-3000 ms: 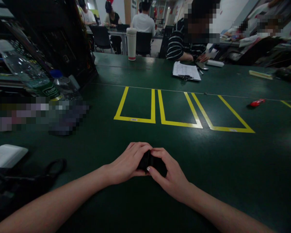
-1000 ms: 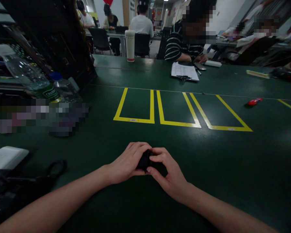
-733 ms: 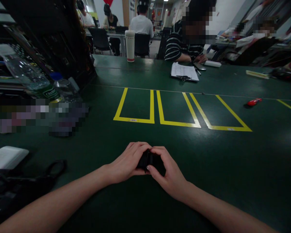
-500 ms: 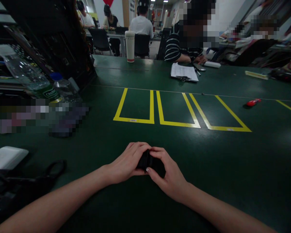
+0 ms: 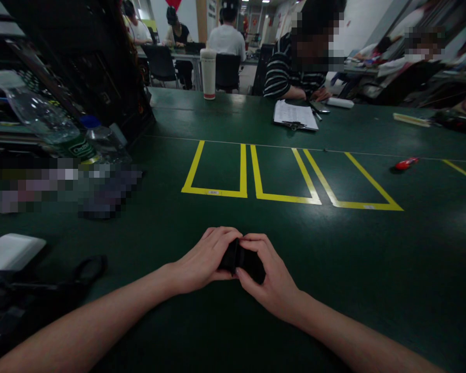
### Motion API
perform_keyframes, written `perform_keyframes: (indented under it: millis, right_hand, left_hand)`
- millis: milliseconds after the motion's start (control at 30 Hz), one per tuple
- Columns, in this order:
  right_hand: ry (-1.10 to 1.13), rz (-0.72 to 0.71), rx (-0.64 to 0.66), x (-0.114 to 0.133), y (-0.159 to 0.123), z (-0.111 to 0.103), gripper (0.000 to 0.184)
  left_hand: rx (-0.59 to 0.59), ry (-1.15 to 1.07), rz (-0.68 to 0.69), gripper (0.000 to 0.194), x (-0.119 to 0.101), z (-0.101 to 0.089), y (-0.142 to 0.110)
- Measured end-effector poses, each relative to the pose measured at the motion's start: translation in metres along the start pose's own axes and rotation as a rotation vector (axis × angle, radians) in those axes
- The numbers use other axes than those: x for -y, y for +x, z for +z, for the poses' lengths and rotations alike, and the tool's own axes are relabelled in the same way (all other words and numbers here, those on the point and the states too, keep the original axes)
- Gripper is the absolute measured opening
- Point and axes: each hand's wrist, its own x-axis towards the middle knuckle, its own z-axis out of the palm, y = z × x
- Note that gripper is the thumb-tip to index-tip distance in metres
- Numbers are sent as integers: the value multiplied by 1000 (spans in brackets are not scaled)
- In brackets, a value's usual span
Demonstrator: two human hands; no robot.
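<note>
A small black object (image 5: 251, 261), box-like with a ridge or seam near its middle, lies between my two hands just above or on the dark green table (image 5: 225, 331). My left hand (image 5: 210, 259) wraps over its left end, fingers on top and thumb low. My right hand (image 5: 274, 277) grips the other side, with fingertips at the top edge and the thumb at the lower edge near the seam. Both hands meet at the top. The palms hide much of the object, and its exact kind cannot be made out.
Yellow tape frames (image 5: 287, 198) mark the table ahead. Bottles (image 5: 68, 137) and a white item (image 5: 13, 254) with dark straps (image 5: 54, 290) are at left. Farther off stand a tall cup (image 5: 208, 75), a clipboard (image 5: 295, 115) before a seated person, and a red object (image 5: 406, 164).
My hands stay almost in place on the black object. My right thumb and fingers have shifted very slightly. The person across the table has moved a little.
</note>
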Motion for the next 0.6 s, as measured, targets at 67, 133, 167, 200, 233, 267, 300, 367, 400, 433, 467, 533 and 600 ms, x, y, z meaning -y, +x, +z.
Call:
perform_keyframes:
  millis: [67,133,167,200,233,267,300,367,400,433,467,533,600]
  right_hand:
    - [0,-23,1,-1,-1,0,40]
    - [7,-48,5,-2,-3,1,36]
    - [12,-63,2,-3,-3,1,32]
    - [17,-78,-5,-4,-4,1,28]
    - [22,-89,-14,-4,-4,1,25]
    - [26,-92,-25,-4,-4,1,23]
    - [31,-85,-34,-4,-4,1,23]
    - [41,-46,-46,-4,-4,1,29]
    - [47,-17,-47,-4,-3,2,32]
    - [53,14,-51,-4,-3,1,35]
    - [61,45,-60,-4,-3,1,35]
    - [83,104,-87,-5,-3,0,31]
    - [105,162,-129,-7,-3,-2,27]
  left_hand:
    - [-7,7,11,68,1,1,0]
    - [2,9,9,66,0,0,0]
    - [10,8,4,65,-1,-1,0]
    - [17,7,0,64,-3,-3,0]
    - [24,4,-5,63,-4,-4,1]
    - [32,0,-10,62,-5,-5,1]
    - [36,-3,-13,61,-6,-6,1]
    - [28,-8,-10,62,-6,-5,1]
    - [23,-11,-11,63,-5,-4,1]
    - [15,-14,-16,64,-4,-3,1]
    - [4,-18,-25,64,-3,-2,1]
    - [-6,-27,-51,64,-1,-1,0]
    - [-13,-33,-69,66,-1,-1,1]
